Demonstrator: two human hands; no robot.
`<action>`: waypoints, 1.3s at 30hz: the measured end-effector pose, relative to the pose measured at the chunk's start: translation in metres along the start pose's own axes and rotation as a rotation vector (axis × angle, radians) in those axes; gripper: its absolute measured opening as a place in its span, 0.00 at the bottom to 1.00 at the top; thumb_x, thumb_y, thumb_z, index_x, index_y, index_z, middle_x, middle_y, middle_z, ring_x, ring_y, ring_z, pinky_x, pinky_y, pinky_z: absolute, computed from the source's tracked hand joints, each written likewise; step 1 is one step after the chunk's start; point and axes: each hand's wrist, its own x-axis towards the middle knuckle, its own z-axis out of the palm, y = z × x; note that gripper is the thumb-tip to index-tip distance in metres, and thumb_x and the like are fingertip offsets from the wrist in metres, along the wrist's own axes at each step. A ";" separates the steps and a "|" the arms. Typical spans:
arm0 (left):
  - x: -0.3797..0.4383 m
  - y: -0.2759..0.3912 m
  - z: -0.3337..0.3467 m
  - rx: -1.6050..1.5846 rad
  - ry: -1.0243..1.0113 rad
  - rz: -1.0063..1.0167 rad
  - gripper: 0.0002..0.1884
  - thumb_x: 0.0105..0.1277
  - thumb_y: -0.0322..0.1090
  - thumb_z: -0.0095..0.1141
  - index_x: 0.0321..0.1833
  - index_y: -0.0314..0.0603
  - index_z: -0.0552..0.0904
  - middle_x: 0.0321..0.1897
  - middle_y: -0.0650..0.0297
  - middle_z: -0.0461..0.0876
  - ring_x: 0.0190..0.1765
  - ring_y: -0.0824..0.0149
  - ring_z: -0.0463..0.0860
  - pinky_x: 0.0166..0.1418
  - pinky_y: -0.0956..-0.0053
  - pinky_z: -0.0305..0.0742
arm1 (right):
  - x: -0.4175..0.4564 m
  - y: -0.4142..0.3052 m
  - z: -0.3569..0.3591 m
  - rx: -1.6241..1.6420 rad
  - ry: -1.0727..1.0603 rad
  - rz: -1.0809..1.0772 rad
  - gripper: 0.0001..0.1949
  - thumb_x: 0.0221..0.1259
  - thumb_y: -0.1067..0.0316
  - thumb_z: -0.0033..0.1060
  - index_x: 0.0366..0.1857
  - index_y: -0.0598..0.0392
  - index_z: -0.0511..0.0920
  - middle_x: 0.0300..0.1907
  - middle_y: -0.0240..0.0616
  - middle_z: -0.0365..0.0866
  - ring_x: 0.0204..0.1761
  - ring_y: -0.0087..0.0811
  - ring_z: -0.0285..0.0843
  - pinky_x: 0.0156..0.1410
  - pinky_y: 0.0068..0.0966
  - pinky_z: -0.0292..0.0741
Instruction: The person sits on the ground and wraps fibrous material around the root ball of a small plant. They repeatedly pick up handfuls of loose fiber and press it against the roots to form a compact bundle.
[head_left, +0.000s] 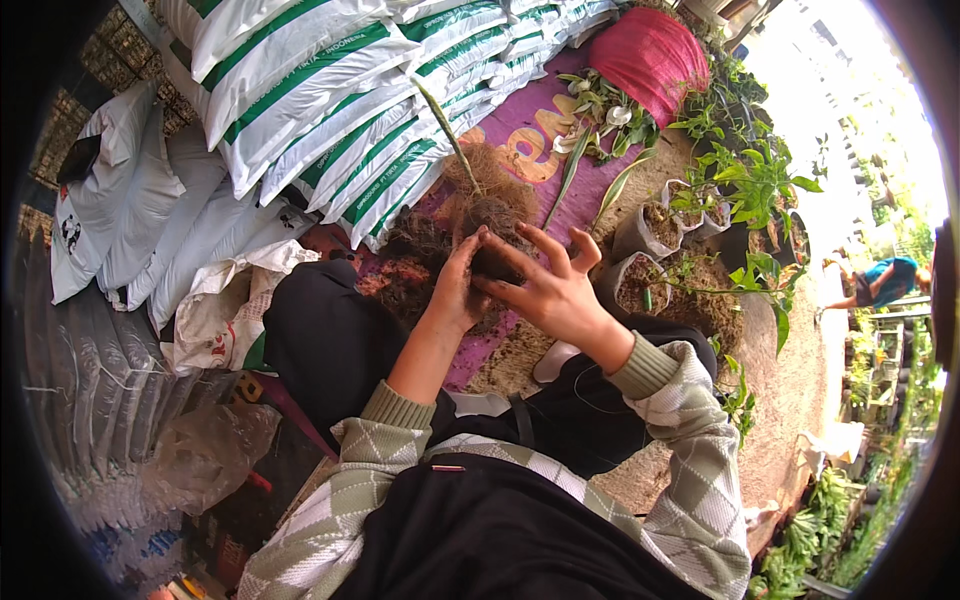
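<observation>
A dark root ball (487, 214) with soil lies between my two hands, a bare green stem (448, 135) rising from it towards the sacks. My left hand (455, 289) cups the near left side of the root ball, its palm soiled. My right hand (544, 274) touches the ball from the right with its fingertips, some fingers raised and spread. Brown fibre (510, 176) lies behind the ball, and loose dark roots and soil (409, 240) are to its left. Whether the fingers close under the ball is hidden.
White-and-green sacks (315, 82) are stacked at the upper left. Potted seedlings in white bags (637, 281) stand at the right, near cut leaves (574, 176) and a red mesh sack (652, 60). A crumpled woven sack (232, 300) lies left of my knee. Another person (885, 281) is at the far right.
</observation>
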 end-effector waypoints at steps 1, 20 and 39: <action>-0.001 0.001 0.000 -0.018 -0.016 -0.020 0.17 0.75 0.45 0.44 0.57 0.43 0.76 0.46 0.62 0.83 0.43 0.68 0.85 0.43 0.74 0.83 | -0.001 0.002 0.000 0.082 0.048 0.007 0.19 0.49 0.51 0.67 0.49 0.19 0.83 0.66 0.16 0.70 0.65 0.31 0.64 0.66 0.50 0.45; 0.004 0.006 -0.020 -0.124 -0.161 -0.109 0.20 0.74 0.49 0.45 0.55 0.42 0.79 0.42 0.61 0.85 0.43 0.64 0.85 0.41 0.70 0.84 | -0.012 0.001 0.012 0.128 0.085 0.040 0.23 0.49 0.52 0.67 0.55 0.26 0.80 0.66 0.16 0.71 0.68 0.30 0.67 0.65 0.53 0.44; -0.005 -0.002 -0.005 -0.085 -0.090 -0.181 0.25 0.71 0.57 0.43 0.55 0.46 0.79 0.48 0.60 0.82 0.50 0.63 0.83 0.55 0.63 0.80 | 0.002 0.024 -0.015 0.605 -0.230 0.095 0.32 0.49 0.43 0.67 0.61 0.40 0.77 0.62 0.29 0.77 0.75 0.49 0.53 0.69 0.64 0.38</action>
